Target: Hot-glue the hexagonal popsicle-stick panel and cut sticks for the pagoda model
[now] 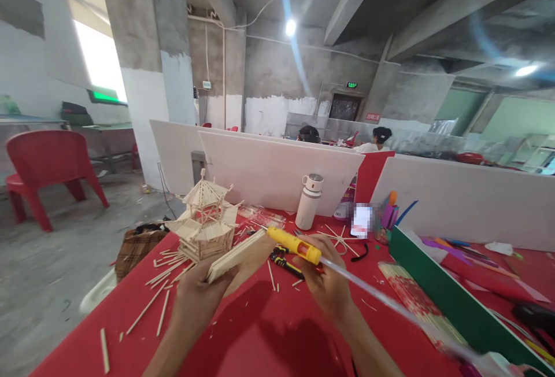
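Observation:
My left hand grips the near end of a narrow panel of pale wooden sticks, held tilted above the table. My right hand is wrapped round a yellow hot glue gun, its nozzle pointing left at the panel's far end; whether they touch I cannot tell. A long clear glue stick trails out of the gun's back. Beyond my left hand stands a pagoda model built of wooden sticks. Black-and-yellow pliers lie behind the glue gun, partly hidden by it.
Loose sticks are scattered over the red table. A white bottle stands before the white partition. To the right are a bundle of sticks and a green divider. Two people sit beyond the partition.

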`<state>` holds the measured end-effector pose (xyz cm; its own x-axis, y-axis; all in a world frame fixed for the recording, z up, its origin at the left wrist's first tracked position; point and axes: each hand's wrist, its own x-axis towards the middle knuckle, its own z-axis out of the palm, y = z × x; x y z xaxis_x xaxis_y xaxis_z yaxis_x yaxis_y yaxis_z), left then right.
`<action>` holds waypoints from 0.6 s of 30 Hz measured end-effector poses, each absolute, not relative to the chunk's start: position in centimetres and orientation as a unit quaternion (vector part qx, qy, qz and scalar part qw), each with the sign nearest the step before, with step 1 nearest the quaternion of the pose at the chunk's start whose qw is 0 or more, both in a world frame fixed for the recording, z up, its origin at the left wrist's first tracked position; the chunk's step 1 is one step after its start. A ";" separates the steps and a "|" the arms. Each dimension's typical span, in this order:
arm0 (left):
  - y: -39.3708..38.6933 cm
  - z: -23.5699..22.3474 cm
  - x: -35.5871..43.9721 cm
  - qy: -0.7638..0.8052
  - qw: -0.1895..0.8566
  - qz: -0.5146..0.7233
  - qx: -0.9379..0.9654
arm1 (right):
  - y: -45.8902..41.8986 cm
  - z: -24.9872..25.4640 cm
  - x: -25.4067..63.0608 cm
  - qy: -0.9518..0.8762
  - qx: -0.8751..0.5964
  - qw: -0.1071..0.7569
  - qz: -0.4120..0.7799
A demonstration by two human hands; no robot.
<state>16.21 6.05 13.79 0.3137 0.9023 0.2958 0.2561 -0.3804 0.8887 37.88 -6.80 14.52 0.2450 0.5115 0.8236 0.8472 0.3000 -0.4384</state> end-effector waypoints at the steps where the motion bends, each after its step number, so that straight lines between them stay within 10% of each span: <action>1: 6.1 13.8 16.3 0.412 0.384 0.423 0.710 | -6.7 14.3 37.9 -0.599 -0.565 0.538 -0.181; 18: 7.2 13.4 18.3 0.423 0.413 0.411 0.694 | -6.2 12.3 38.9 -0.647 -0.532 0.495 -0.231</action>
<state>18.29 7.17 13.36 0.3032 0.9269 0.2214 0.2477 -0.3010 0.9209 38.90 -6.19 12.26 0.0571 0.4593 0.8865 0.9169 0.3272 -0.2285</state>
